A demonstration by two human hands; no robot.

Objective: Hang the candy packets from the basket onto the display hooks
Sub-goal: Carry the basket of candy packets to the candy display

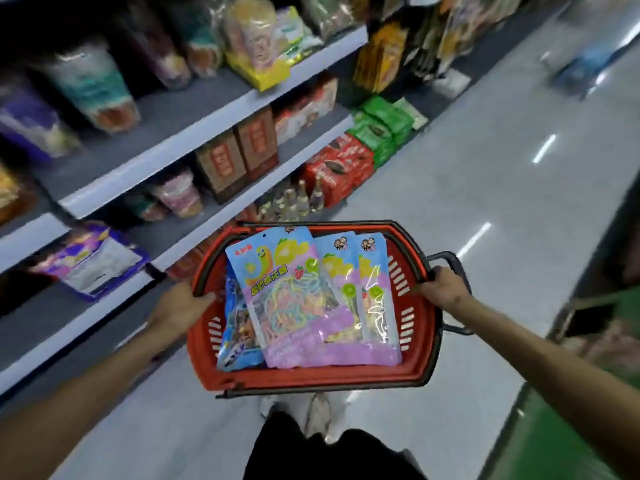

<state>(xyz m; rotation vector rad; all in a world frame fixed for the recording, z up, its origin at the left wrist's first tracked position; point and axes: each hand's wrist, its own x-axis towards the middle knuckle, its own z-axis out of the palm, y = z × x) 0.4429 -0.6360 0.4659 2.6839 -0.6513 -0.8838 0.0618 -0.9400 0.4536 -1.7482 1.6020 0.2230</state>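
Note:
A red shopping basket (pixel 311 377) with black handles is carried in front of me above the aisle floor. My left hand (pixel 180 308) grips its left rim. On the opposite side, my right hand (pixel 441 287) grips the right rim beside a black handle. Inside lie several candy packets: a large blue and purple packet (pixel 287 292) with coloured strings on top, two more of the same kind (pixel 372 289) fanned out to its right, and a blue packet (pixel 237 336) partly buried at the left. No display hooks are in view.
Grey shelves (pixel 194 129) with bags, brown boxes and bottles run along the left. Red and green packets (pixel 349 161) are stacked at the shelf's end. A shiny floor aisle (pixel 485 188) stretches ahead. A green-edged fixture (pixel 588 427) stands at the right. My shoes show below the basket.

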